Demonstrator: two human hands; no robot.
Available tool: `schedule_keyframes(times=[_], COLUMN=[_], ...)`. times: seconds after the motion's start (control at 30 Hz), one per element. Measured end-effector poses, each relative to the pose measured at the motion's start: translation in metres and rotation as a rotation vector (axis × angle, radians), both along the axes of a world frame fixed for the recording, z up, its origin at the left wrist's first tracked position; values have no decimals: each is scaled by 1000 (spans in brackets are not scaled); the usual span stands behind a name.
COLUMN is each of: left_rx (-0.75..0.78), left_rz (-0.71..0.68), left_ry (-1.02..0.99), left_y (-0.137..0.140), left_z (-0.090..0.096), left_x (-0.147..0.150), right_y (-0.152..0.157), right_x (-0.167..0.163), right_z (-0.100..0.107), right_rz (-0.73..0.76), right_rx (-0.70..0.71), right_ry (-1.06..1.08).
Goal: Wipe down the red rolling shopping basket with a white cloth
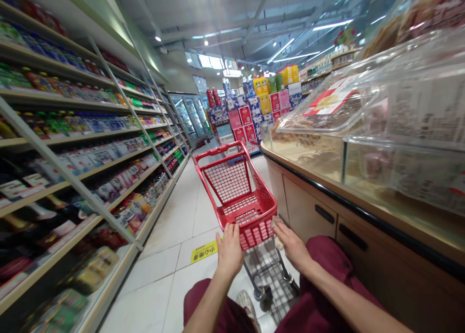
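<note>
Cart [245, 208], red, stands on the floor [160, 270] between the bottom edge of the shelves [72, 177] and the cabinet [308, 197]. My left hand [231, 253] and right hand [292, 245] are at its near edge, fingers extended; I cannot tell whether either grips.

From my head, one camera looks forward and down, close above my bare left hand [231, 250], bare right hand [291, 245] and red plastic-basket cart [250, 206].
</note>
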State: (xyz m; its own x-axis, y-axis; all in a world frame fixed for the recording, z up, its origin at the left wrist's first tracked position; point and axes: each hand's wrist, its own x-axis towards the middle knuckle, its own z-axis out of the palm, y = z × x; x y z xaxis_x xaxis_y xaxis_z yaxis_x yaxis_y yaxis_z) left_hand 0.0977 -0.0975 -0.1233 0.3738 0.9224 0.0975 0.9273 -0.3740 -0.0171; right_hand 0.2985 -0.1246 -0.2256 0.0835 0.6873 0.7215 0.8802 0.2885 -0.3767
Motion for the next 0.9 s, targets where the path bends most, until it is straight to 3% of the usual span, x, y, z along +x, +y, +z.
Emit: schedule_keyframes(times=[0.13, 0.23, 0.33, 0.53, 0.73, 0.9], left_rx=[-5, -7, -15, -17, -72, -150], left_rz=[14, 11, 3, -8, -32, -12], left_ry=[-22, -28, -36, -74, -157, -269], left_y=[1, 1, 1, 1, 6, 14], left_z=[1, 1, 1, 5, 9, 16], left_x=[0, 1, -1, -1, -5, -13], right_y=[3, 0, -9, 0, 0, 6], right_x=[6, 4, -6, -37, -72, -91], right_z=[16, 4, -12, 25, 5, 13], right_rz=[-20, -44, 23, 116, 291, 306], right_rx=[104, -15, -133, 159, 75, 138], right_ry=[61, 38, -29, -60, -255, -231])
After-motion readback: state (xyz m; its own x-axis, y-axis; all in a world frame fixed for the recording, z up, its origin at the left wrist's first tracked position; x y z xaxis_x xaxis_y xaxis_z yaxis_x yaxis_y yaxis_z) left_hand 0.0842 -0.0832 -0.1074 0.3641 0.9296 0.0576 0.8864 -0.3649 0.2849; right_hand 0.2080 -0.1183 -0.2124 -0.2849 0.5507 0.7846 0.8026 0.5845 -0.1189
